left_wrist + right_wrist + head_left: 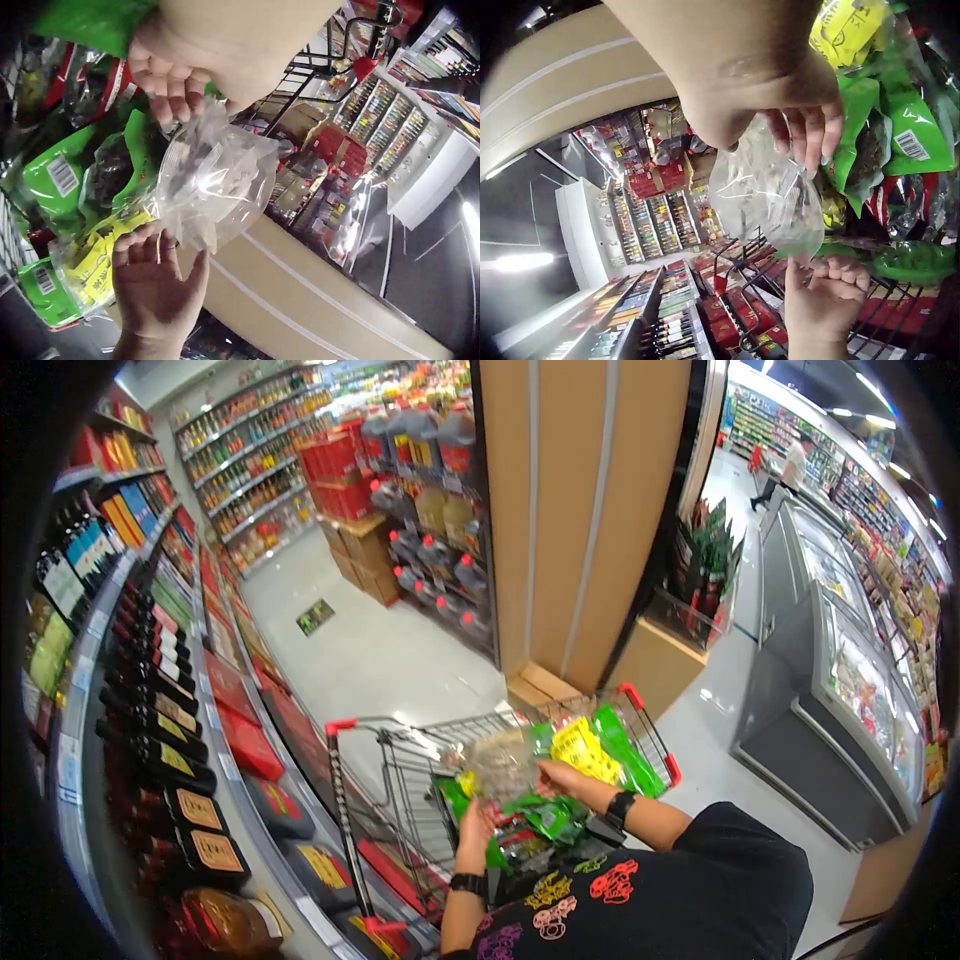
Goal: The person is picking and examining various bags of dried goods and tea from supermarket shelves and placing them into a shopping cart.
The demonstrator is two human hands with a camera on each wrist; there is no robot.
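Note:
A clear plastic bag [503,763] with whitish contents is held up between both hands over a wire shopping cart [400,755]. My left hand [478,825] grips its near edge, thumb against the plastic in the right wrist view. At the opposite edge, my right hand [557,778] pinches the bag between thumb and fingers. What exactly the bag [769,199] contains cannot be told through the glare. Below the hands, green packages [64,176] with clear windows fill the cart. A yellow-printed package [585,752] lies beside the right hand.
Shelves of dark bottles [165,730] run along the left side. A tan panelled column [590,510] stands just past the cart, with large jugs [440,550] stacked beside it. Glass-topped freezers [840,660] line the right, and a person [793,465] is farther back.

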